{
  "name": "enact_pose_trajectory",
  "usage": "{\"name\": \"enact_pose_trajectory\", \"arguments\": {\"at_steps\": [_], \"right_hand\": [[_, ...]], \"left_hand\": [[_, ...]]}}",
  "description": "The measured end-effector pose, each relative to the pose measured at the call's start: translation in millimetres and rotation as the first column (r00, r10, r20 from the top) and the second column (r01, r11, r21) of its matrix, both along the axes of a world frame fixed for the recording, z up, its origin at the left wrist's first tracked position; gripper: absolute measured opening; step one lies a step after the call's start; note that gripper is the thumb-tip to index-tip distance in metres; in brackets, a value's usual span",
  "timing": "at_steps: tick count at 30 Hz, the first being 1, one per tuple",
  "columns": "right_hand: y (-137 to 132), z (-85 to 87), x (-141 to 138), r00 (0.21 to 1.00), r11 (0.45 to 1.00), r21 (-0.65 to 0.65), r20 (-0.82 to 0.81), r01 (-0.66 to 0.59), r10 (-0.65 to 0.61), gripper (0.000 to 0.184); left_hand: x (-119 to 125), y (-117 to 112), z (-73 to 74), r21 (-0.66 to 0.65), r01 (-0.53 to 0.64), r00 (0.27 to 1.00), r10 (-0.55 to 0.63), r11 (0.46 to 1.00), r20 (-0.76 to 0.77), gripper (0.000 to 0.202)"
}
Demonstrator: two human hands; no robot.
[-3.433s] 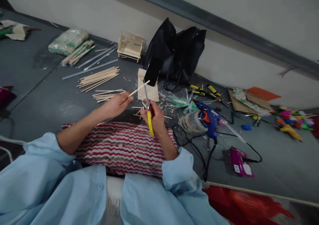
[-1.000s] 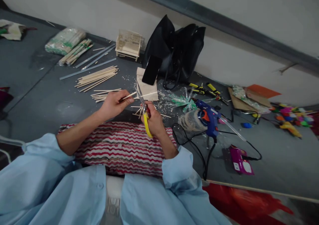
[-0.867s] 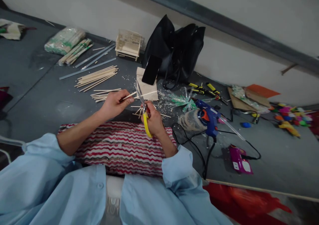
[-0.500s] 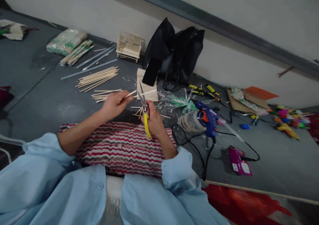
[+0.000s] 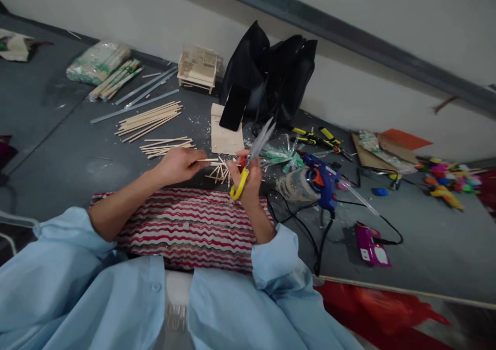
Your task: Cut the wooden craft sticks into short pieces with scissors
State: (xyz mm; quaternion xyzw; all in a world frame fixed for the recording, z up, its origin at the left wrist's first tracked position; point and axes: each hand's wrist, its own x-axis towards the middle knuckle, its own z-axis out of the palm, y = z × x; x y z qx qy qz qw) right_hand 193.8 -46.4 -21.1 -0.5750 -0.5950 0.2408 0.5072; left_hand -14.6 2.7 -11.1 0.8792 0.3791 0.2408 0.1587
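Observation:
My left hand [image 5: 179, 164] is closed in a pinch on a short thin wooden stick [image 5: 206, 160] that points right toward my other hand. My right hand [image 5: 248, 179] grips yellow-handled scissors [image 5: 248, 161], their blades tilted up and to the right, blurred by motion. Both hands hover over several short cut stick pieces [image 5: 219, 171] on the grey floor, just beyond a red and white striped cloth [image 5: 186, 226].
Long wooden sticks [image 5: 149, 118] and a smaller pile [image 5: 166, 146] lie to the left. A small stick-built model [image 5: 197, 68], a black bag [image 5: 271, 79] with a phone [image 5: 232, 107] leaning on it, a blue glue gun [image 5: 323, 179], pliers [image 5: 318, 138] and a pink power strip [image 5: 370, 244] surround me.
The scissors swung from straddling the stick to pointing up and right. The stick in my left hand now shows shorter and lower, close to the cut pieces.

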Motion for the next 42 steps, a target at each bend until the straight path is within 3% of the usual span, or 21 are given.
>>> {"name": "enact_pose_trajectory", "arguments": {"at_steps": [3,15,23,42], "right_hand": [[-1,4.7,-1,0.993,1.000,0.005,0.118,0.002,-0.003,0.023],[-2,2.1,-3,0.988,0.999,0.035,0.155,0.011,-0.016,0.026],[-3,1.9,-4,0.973,0.999,-0.015,0.227,0.051,-0.047,0.030],[-6,4.8,-5,0.907,0.987,-0.090,0.413,0.131,-0.083,0.028]], "left_hand": [[1,0,1.2,-0.001,-0.012,0.999,0.012,1.000,-0.040,0.031],[5,-4,4.0,-0.086,-0.077,0.996,0.073,0.993,-0.053,0.032],[7,-6,7.1,-0.132,-0.113,0.990,0.101,0.985,-0.097,0.031],[12,-11,11.4,-0.109,-0.203,0.946,0.166,0.973,-0.277,0.031]]}}
